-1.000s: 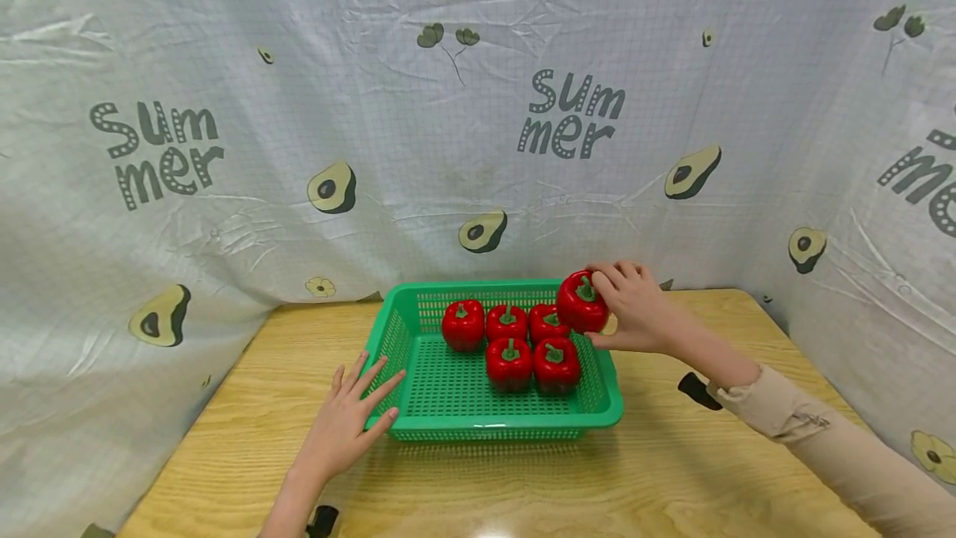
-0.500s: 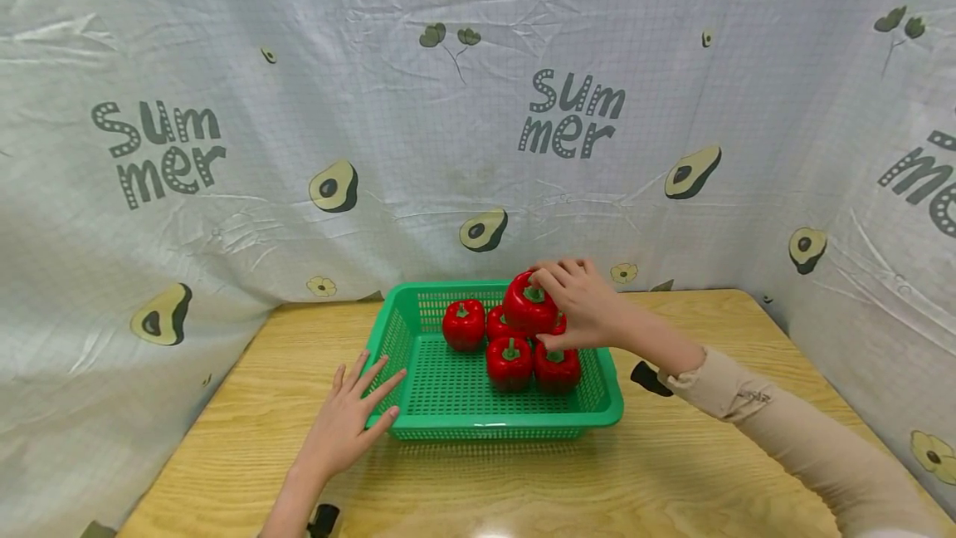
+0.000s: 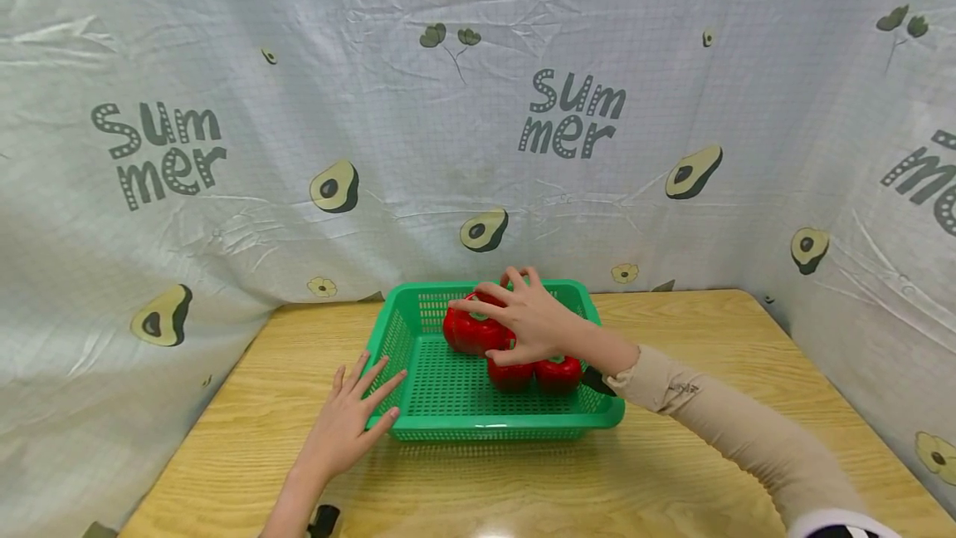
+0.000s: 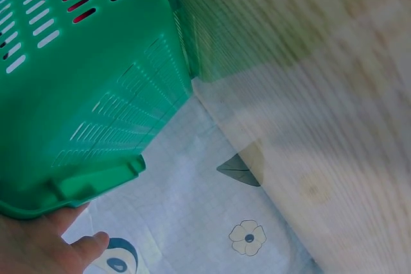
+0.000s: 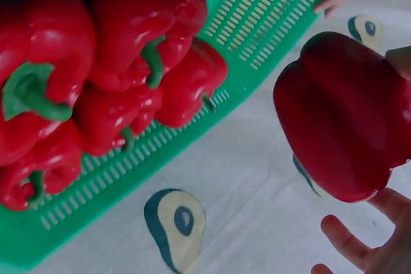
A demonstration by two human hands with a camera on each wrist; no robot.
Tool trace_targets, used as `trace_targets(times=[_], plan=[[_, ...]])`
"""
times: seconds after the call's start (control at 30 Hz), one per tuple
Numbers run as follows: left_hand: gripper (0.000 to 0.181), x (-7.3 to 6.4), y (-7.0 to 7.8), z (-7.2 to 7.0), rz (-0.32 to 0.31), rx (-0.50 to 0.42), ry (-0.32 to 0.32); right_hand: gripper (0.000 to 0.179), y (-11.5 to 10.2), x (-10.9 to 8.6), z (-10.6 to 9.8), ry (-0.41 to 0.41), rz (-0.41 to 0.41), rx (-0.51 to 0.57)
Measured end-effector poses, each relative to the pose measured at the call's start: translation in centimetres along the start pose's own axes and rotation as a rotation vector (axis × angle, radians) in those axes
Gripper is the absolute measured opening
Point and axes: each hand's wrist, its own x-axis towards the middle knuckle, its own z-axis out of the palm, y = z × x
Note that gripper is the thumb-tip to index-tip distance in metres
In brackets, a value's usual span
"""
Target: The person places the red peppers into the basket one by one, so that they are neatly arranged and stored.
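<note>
My right hand (image 3: 529, 324) grips a glossy red bell pepper (image 5: 340, 117) over the back of the green plastic basket (image 3: 493, 421); the right wrist view shows it raised apart from the other peppers. Inside the basket sit several more red bell peppers (image 3: 558, 374) with green stems, some hidden behind the hand in the head view. Fingers spread, my left hand (image 3: 342, 428) rests on the basket's left rim. From the left wrist, its fingers appear right at the rim's edge, beside the slotted wall (image 4: 83, 101).
The basket stands on a wooden table (image 3: 448, 492). A white curtain (image 3: 403, 123) printed with avocados and lettering hangs behind the table and along its sides. The basket's slatted floor (image 3: 448, 388) shows at the front left.
My right hand has carried the bell pepper leftward from the basket's right end, over the other peppers, toward the back left. My left hand has stayed on the rim.
</note>
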Motion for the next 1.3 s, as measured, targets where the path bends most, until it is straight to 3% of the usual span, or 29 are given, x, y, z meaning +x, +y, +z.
trace_targets(times=[0.2, 0.67, 1.3], plan=[[0.048, 0.0, 0.0, 0.0, 0.0, 0.009, 0.0, 0.062, -0.6, 1.2, 1.7, -0.027, -0.053, -0.025], [0.048, 0.1, -0.2, 0.0, 0.008, 0.022, -0.002, 0.062, -1.4, 1.7, 4.9, -0.225, -0.095, -0.067], [0.05, 0.1, -0.3, 0.1, 0.001, 0.001, 0.004, 0.066, -1.4, 1.6, 7.3, -0.307, -0.118, -0.118]])
